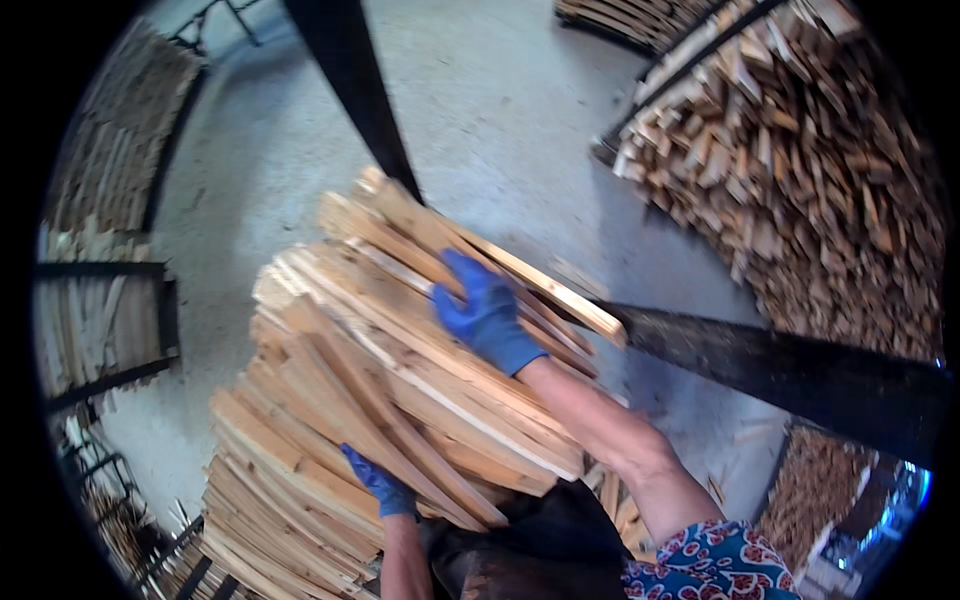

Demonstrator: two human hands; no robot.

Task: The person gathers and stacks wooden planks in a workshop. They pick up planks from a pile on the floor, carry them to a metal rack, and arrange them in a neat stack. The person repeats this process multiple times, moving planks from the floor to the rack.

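A large stack of pale wooden slats (430,365) fills the middle, with its pieces lying side by side and several crossing at a slant. My right hand (483,312), in a blue glove, rests on the slats toward the far right side, its thumb and fingers apart. Just beyond it a separate narrow wooden strip (570,297) juts out past the stack's right edge. Nearer to me, my left hand (380,487) wears a blue glove too and touches the stack's near edge beside two slanting slats. Its fingers look stretched out, though some are partly hidden.
A dark metal post (355,90) rises beyond the stack, and a dark beam (770,365) extends to the right. A big heap of cut wood (790,170) stands at the far right. Racks of stacked slats (110,180) line the left, with grey concrete floor (480,110) between.
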